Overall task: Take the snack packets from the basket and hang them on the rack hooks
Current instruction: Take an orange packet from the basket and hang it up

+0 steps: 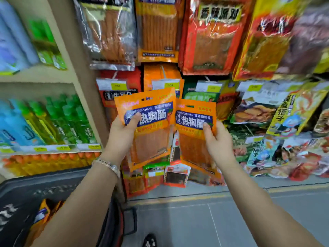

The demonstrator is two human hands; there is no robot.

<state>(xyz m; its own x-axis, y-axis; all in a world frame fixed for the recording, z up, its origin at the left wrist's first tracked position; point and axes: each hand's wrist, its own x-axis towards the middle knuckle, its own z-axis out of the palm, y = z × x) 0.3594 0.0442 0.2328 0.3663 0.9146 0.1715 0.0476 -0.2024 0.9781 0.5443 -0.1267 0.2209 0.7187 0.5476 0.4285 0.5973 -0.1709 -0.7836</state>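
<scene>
Both orange packets (150, 125) (195, 132) read "热狗肠" on a blue band. A red packet (211, 36) above reads "香辣派对". One yellow price tag (170, 85) shows "3.00".

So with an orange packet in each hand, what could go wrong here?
Both hands are full: the left hand and right hand each grip an orange snack packet with a blue label, so neither can steady a hook. The small hang hole could miss, and crowded hanging packets might get knocked off.
</scene>
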